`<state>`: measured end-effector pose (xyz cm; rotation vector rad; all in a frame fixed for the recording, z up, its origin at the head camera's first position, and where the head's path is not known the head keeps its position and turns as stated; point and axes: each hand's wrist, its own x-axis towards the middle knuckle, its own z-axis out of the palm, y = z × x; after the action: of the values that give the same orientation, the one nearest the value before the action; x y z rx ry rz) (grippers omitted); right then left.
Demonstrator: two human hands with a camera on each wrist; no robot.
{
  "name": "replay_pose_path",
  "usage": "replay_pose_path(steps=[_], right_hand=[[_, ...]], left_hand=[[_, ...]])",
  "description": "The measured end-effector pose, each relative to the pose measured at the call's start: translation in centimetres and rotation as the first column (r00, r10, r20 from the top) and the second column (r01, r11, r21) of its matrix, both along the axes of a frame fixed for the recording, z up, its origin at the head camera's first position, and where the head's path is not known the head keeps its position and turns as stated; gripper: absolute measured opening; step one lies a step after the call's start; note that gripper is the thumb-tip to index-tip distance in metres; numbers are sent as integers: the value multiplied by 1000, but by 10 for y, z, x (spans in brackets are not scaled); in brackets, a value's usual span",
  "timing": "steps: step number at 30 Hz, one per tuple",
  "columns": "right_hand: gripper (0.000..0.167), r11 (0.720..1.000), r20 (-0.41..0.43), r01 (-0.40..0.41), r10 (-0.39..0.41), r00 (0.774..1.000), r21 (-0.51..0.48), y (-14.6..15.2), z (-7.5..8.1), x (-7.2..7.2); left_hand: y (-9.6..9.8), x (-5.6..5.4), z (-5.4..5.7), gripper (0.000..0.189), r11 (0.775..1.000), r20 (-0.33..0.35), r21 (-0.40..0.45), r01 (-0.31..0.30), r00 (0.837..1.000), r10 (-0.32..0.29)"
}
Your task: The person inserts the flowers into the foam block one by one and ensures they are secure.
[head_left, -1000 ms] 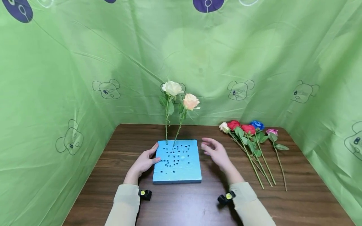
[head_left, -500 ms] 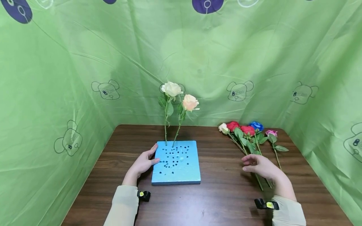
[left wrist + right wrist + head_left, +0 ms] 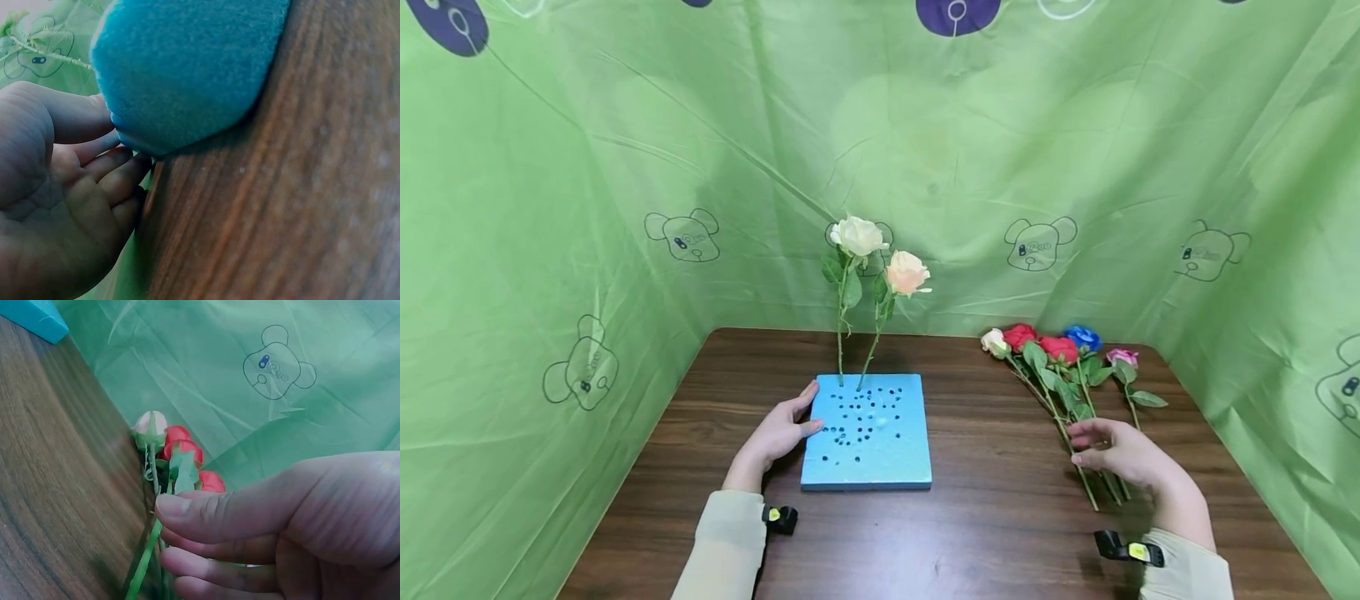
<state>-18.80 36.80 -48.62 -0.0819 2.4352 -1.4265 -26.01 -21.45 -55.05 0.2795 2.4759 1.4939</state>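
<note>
Left hand (image 3: 778, 433) pinches foam block (image 3: 887, 457); right hand (image 3: 1126, 452) half-curled at rose stems (image 3: 145, 561), grip unclear; likely light, bendy, best pinched mid-stem.

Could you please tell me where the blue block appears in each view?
Head: block just below centre.
Left wrist: block at the top, slightly left of centre, cut off by the frame.
Right wrist: only part of the block, in the top left corner.
Shared landmark: the wooden table.
</note>
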Motion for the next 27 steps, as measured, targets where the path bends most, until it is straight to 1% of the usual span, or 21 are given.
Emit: replay_pose_path(steps=[5, 14, 16, 23, 27], right_hand=[[55, 1000, 38, 3, -3, 999, -16, 2, -3, 1], [54, 996, 73, 45, -50, 996, 72, 4, -8, -3], [54, 997, 71, 28, -34, 997, 76, 5, -8, -4], [52, 993, 85, 44, -53, 995, 110, 1, -8, -6], [51, 990, 60, 26, -35, 998, 138, -1, -10, -7]], left_hand=[[-1, 0, -2, 76, 1000, 11, 4, 6, 1000, -6], [0, -1, -2, 75, 1000, 5, 2, -1, 1000, 1], [0, -1, -2, 75, 1000, 5, 0, -4, 1000, 4], [0, -1, -1, 75, 1000, 2, 1, -7, 1000, 7], [0, -1, 0, 75, 1000, 6, 1, -3, 1000, 3]])
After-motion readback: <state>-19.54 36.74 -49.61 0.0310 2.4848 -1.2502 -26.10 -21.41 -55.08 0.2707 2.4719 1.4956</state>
